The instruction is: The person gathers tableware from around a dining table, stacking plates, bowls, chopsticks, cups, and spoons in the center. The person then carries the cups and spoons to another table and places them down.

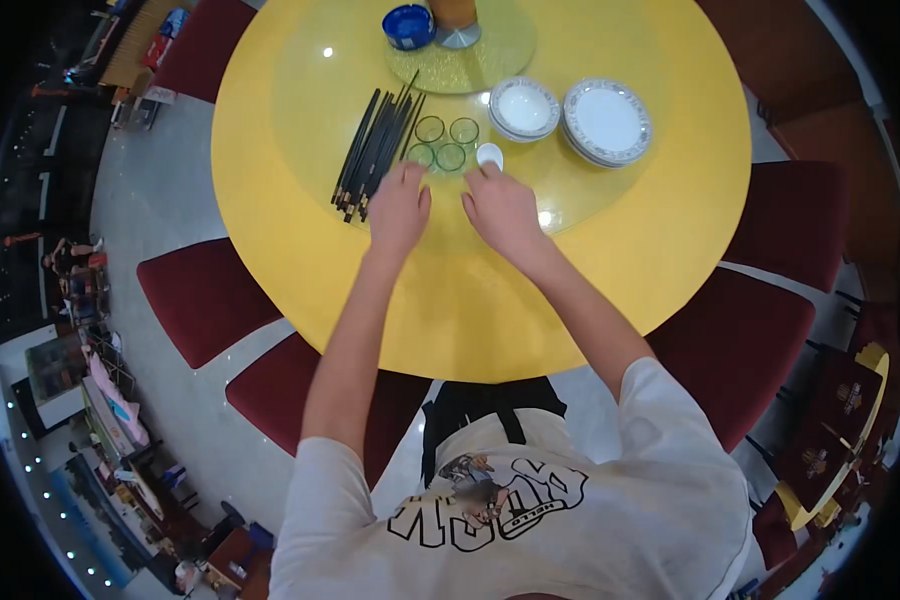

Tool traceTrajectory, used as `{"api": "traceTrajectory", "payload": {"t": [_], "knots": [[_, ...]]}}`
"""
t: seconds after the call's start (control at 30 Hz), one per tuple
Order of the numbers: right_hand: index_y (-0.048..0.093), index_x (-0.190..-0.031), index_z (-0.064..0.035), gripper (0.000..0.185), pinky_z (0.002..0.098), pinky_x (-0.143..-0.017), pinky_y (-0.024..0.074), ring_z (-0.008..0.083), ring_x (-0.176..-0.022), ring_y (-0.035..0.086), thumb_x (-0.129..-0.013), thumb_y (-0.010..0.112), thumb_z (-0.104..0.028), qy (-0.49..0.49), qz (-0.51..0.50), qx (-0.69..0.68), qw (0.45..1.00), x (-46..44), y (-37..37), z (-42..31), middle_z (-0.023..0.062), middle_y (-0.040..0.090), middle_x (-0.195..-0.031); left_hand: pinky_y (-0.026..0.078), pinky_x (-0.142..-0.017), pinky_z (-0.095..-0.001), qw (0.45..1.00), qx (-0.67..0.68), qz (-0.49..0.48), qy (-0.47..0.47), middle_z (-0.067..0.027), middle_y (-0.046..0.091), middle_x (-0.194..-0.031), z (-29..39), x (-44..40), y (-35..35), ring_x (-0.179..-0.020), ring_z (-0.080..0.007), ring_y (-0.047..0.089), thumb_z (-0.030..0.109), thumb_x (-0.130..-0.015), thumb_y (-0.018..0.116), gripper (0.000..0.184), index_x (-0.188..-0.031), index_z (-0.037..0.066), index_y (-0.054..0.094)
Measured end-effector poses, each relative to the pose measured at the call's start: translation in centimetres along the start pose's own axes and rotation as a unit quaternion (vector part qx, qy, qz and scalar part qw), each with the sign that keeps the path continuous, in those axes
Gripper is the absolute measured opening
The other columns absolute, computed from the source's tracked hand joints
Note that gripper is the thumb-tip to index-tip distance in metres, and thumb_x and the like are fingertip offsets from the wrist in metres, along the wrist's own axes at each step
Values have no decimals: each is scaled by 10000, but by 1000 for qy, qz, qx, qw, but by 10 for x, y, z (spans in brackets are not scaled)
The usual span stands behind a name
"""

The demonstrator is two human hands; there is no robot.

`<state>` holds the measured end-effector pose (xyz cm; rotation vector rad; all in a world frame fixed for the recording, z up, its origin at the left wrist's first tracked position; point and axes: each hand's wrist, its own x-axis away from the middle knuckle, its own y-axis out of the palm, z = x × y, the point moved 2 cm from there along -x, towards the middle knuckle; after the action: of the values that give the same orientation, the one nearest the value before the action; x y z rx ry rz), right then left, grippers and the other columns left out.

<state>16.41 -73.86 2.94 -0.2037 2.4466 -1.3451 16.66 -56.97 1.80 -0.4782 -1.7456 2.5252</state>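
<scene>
My left hand [399, 208] hovers over the near edge of the glass lazy Susan, its fingers bent forward and somewhat blurred, the thumb apart. It is between a bundle of black chopsticks [375, 150] and the front-left green-tinted glass [421, 156], partly overlapping the chopsticks' lower right. My right hand [508, 208] has its fingertips at the near edge of a small white spoon or dish [489, 155]; whether they touch it is unclear. Its thumb stands apart from the fingers. Several green-rimmed glasses sit grouped between the hands, among them a back-right glass [464, 130].
Patterned white bowls [524, 107] and stacked plates [608, 122] stand at the right of the round yellow table [450, 330]. Behind are a blue ashtray [408, 27] and an orange-brown object on a metal base [460, 37]. Dark red chairs [205, 300] surround the table.
</scene>
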Motion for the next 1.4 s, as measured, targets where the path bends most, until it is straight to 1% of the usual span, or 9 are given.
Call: {"api": "traceTrajectory", "payload": {"t": [0.07, 0.17, 0.27, 0.57, 0.7, 0.77, 0.87, 1.23, 1.4], "knots": [[564, -834, -36, 133, 376, -557, 515, 278, -710, 625, -746, 621, -118, -3, -20, 22, 1000, -29, 23, 8, 127, 554, -871, 491, -765, -387, 1000, -16, 1, 13, -87, 551, -1081, -8, -30, 2, -926, -289, 580, 104, -780, 620, 304, -1071, 91, 535], [566, -861, -29, 171, 365, -548, 525, 255, -711, 639, -724, 636, -103, 9, -45, 74, 996, -65, 50, 12, 126, 558, -914, 516, -695, -354, 990, -84, -70, 93, -45, 562, -1115, -34, -64, 23, -902, -245, 597, 89, -748, 630, 312, -1048, 101, 546], [584, -860, -20, 176, 345, -546, 532, 239, -698, 652, -702, 639, -75, 18, -84, 114, 990, -83, 55, 12, 128, 562, -914, 515, -694, -355, 981, -102, -127, 110, -45, 575, -1096, -44, -75, 33, -886, -251, 604, 83, -737, 629, 298, -1028, 97, 564], [634, -876, -47, 166, 347, -639, 541, 262, -803, 661, -710, 630, -56, 73, -205, 106, 970, -94, 79, 19, 134, 611, -917, 504, -708, -407, 961, -92, -255, 64, -94, 610, -995, -56, -90, 61, -859, -306, 622, 100, -753, 625, 279, -1028, 86, 579], [643, -877, -54, 153, 342, -652, 538, 250, -823, 659, -726, 620, -69, 47, -209, 91, 972, -95, 82, 19, 122, 637, -896, 501, -705, -417, 964, -81, -242, 68, -108, 610, -986, -65, -88, 73, -853, -320, 618, 104, -753, 623, 256, -1004, 81, 574], [647, -868, -59, 140, 340, -653, 537, 247, -821, 658, -732, 614, -75, 51, -208, 83, 973, -95, 88, 18, 118, 641, -888, 506, -662, -426, 972, -76, -210, 68, -140, 617, -881, -65, -84, 73, -782, -326, 635, 37, -740, 570, 156, -893, 64, 559], [652, -854, -70, 124, 335, -655, 536, 246, -811, 658, -741, 604, -84, 57, -206, 73, 974, -93, 93, 13, 111, 646, -869, 508, -654, -419, 975, -74, -206, 43, -142, 619, -853, -71, -77, 76, -777, -324, 636, 29, -745, 564, 129, -870, 57, 554], [641, -799, -73, 86, 343, -569, 516, 241, -709, 652, -721, 606, -82, 25, -145, 65, 987, -46, 99, 0, 107, 624, -808, 507, -647, -413, 972, -99, -213, 24, -138, 620, -842, -54, -23, 63, -767, -313, 637, 46, -739, 593, 134, -867, 71, 564], [671, -792, -95, 79, 319, -608, 521, 217, -758, 650, -764, 601, -122, 40, -191, 102, 976, -31, 100, -1, 77, 630, -818, 512, -626, -403, 970, -115, -212, 21, -131, 618, -830, -49, -6, 67, -736, -304, 644, 35, -744, 587, 126, -860, 71, 553]]}}
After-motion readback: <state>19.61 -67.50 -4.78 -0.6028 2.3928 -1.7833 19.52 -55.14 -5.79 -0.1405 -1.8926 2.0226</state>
